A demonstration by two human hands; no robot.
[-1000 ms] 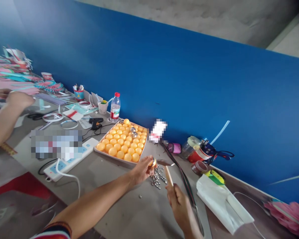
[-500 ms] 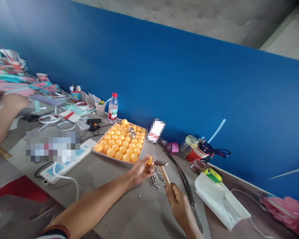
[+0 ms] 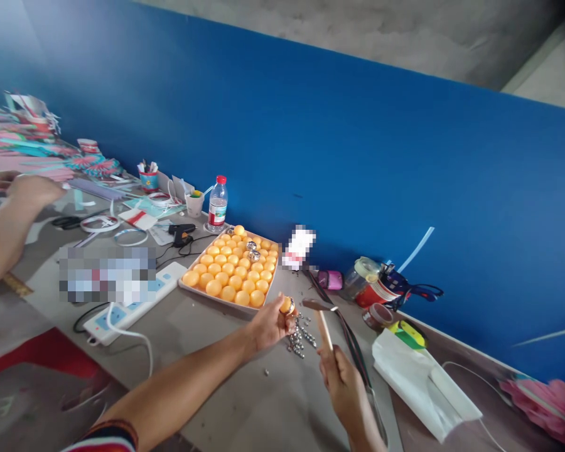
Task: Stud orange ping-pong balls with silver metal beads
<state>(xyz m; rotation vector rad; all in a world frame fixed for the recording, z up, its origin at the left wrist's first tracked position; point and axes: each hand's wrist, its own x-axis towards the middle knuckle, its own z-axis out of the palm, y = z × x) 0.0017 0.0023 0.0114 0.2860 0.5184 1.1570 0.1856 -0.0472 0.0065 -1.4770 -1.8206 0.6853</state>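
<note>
My left hand pinches an orange ball with silver studs on it, just in front of the tray's near corner. My right hand grips the wooden handle of a small hammer; its metal head hangs a short way right of the ball, not touching it. A heap of small silver beads lies on the table under the ball and hammer. The white tray behind holds several rows of orange balls, two of them covered in silver.
Another person's arm reaches in at far left among paper crafts. On the table lie a white power strip, glue gun, water bottle, tape rolls and jar, and a white paper bag.
The hammer head has drawn slightly away from the ball to the right. My left hand keeps the ball in the same place. The view shifted a little.
</note>
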